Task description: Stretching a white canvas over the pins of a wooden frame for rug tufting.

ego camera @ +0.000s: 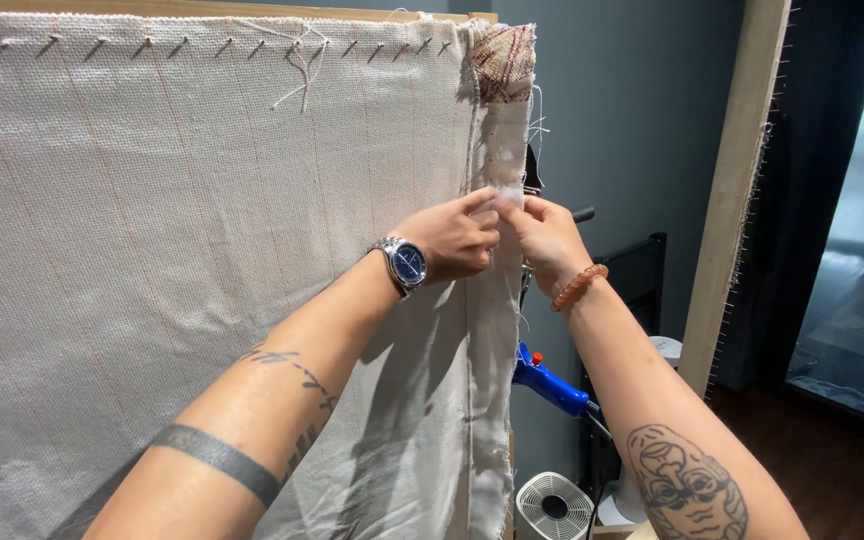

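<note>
A large off-white woven cloth [172, 230] hangs stretched on an upright wooden frame, pinned along its top edge by a row of small nails [182, 46]. My left hand [452, 240], with a blue-faced wristwatch [407, 265], pinches the cloth's right edge against the frame side. My right hand [544, 240], wearing an orange bead bracelet [579, 287], grips the same folded edge [500, 200] from the right, fingertips meeting the left hand's. A patch of patterned red fabric [504, 60] sits at the top right corner.
A blue tool [549, 382] sticks out behind the cloth's edge below my right arm. A small white fan [553, 507] stands on the floor. A second wooden frame upright [737, 190] leans to the right, before a grey wall and a dark doorway.
</note>
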